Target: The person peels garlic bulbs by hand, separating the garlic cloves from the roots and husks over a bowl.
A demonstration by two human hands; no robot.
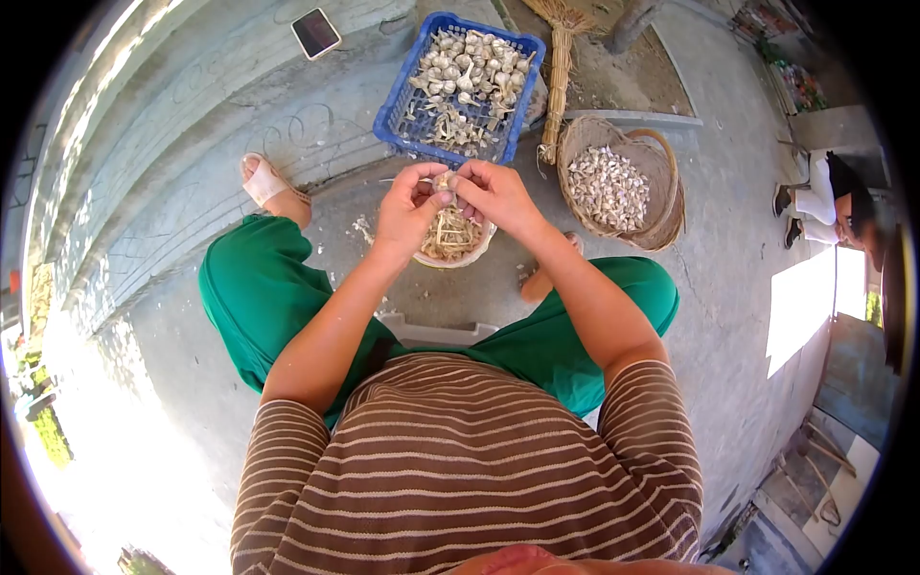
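Both my hands meet in front of me, fingers closed around one garlic bulb [443,182]. My left hand [407,206] pinches it from the left, and my right hand [494,196] grips it from the other side. Fingers cover much of the bulb. Directly below them sits a round bowl [474,255] holding dry stalks and papery skins [450,235]. Beyond my hands, a blue plastic crate [388,120] contains many whole garlic bulbs [470,72]. To the right, a wicker basket [671,206] holds a heap of separated garlic cloves [609,187].
A straw broom [559,86] lies between crate and basket. A phone [316,34] rests on the concrete step [220,105] at upper left. My sandalled foot [273,187] is left of the bowl. Another person [843,201] sits at far right.
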